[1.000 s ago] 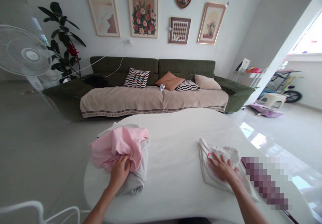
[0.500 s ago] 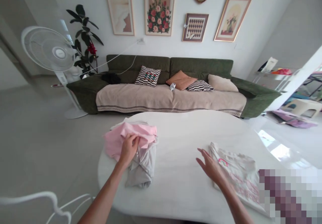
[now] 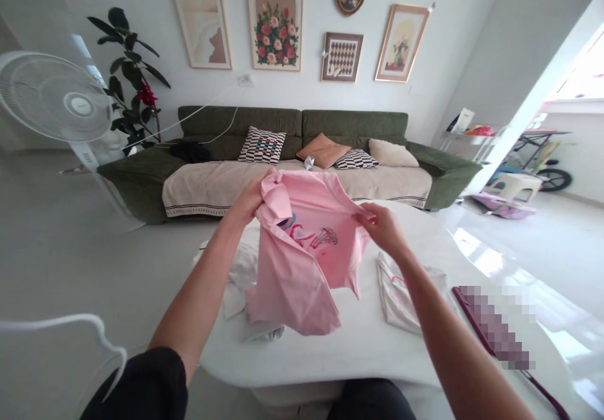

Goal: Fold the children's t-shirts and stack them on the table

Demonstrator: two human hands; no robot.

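A pink T-shirt (image 3: 297, 281) with coloured lettering hangs spread between my two hands, above the white table. My left hand (image 3: 255, 198) grips its bunched upper left part. On the other side, my right hand (image 3: 380, 223) pinches the edge of the fabric between thumb and fingers. Beneath and to the left of the shirt lie pale crumpled clothes (image 3: 238, 275), partly hidden by it. A folded white shirt (image 3: 399, 294) with a pink print rests at the right, partly covered by my right forearm.
The white table (image 3: 368, 351) has rounded edges. A dark purple item with a strap (image 3: 491, 325), partly pixelated, lies at its right side. Beyond stands a green sofa (image 3: 207, 124) with cushions. A white fan (image 3: 56, 102) stands at the far left.
Both hands have come together over the table's middle. The pink shirt has been lifted off the pale clothes and opened out, and my right hand now grips it too. The view has turned right.
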